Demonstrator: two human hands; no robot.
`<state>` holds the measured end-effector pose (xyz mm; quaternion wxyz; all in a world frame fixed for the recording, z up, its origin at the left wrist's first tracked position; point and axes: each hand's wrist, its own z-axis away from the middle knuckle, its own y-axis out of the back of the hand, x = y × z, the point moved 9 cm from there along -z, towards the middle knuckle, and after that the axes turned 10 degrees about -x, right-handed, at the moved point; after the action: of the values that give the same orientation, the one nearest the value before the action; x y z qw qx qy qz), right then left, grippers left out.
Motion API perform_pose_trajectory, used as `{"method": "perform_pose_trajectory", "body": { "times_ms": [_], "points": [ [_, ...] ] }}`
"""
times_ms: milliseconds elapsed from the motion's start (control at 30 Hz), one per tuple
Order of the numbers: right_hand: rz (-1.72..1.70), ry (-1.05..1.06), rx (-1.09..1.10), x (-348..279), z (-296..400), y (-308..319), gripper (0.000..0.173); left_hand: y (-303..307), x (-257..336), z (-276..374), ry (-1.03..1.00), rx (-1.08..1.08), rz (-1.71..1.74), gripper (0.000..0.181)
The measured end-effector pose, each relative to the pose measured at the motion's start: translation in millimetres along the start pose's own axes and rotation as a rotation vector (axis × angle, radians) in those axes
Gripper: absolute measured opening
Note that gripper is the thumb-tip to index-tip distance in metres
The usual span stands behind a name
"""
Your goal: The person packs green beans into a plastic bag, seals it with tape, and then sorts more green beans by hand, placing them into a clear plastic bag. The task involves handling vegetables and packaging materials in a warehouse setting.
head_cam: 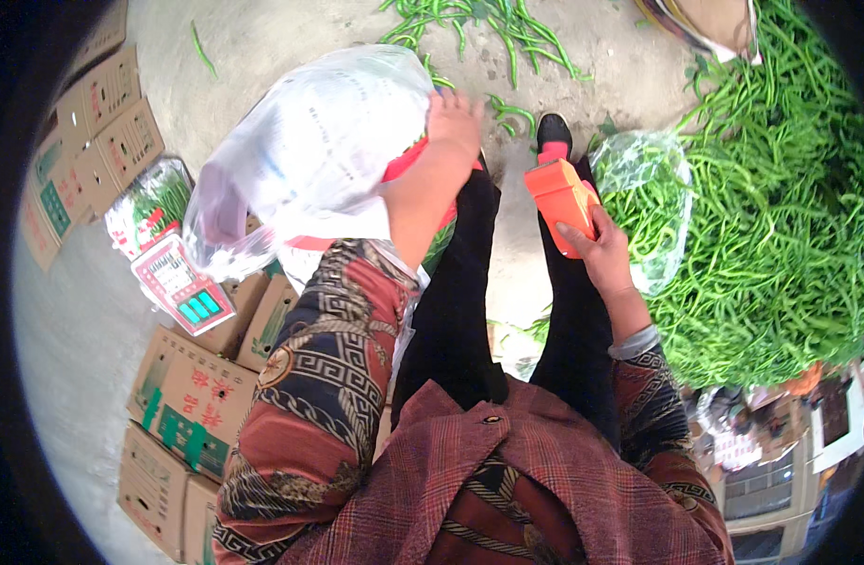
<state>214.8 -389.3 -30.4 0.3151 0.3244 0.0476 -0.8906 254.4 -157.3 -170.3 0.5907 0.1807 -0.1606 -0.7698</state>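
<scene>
My left hand, blurred, is stretched palm down over the far right edge of a large white plastic bag; its fingers look extended. Red material shows beneath that wrist, and the bag's contents are mostly hidden. In my right hand is an orange plastic hand-held tool, with a dark strip across its far end; its exact kind is unclear. Beside that hand, a clear plastic bag of long green chili peppers leans against a big heap of the same peppers.
Cardboard cartons are stacked at left, with more cartons beyond. A digital scale stands near them, a bagged bunch of green produce behind it. Loose peppers lie on the concrete floor. Clutter sits at lower right.
</scene>
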Motion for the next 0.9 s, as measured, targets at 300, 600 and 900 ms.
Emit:
{"method": "perform_pose_trajectory", "body": {
  "times_ms": [300, 600, 900],
  "points": [
    [-0.397, -0.141, -0.047, 50, 5, -4, 0.036, 18, -38, -54, -0.332, -0.405, 0.318, 0.023],
    [-0.196, -0.036, -0.149, 20, 5, 13, 0.039, 27, -6, -9, -0.283, -0.391, 0.209, 0.026],
    [-0.079, 0.191, -0.354, -42, 27, 11, 0.038, 43, 40, 149, -0.492, -0.567, 2.135, 0.048]
  ]
}}
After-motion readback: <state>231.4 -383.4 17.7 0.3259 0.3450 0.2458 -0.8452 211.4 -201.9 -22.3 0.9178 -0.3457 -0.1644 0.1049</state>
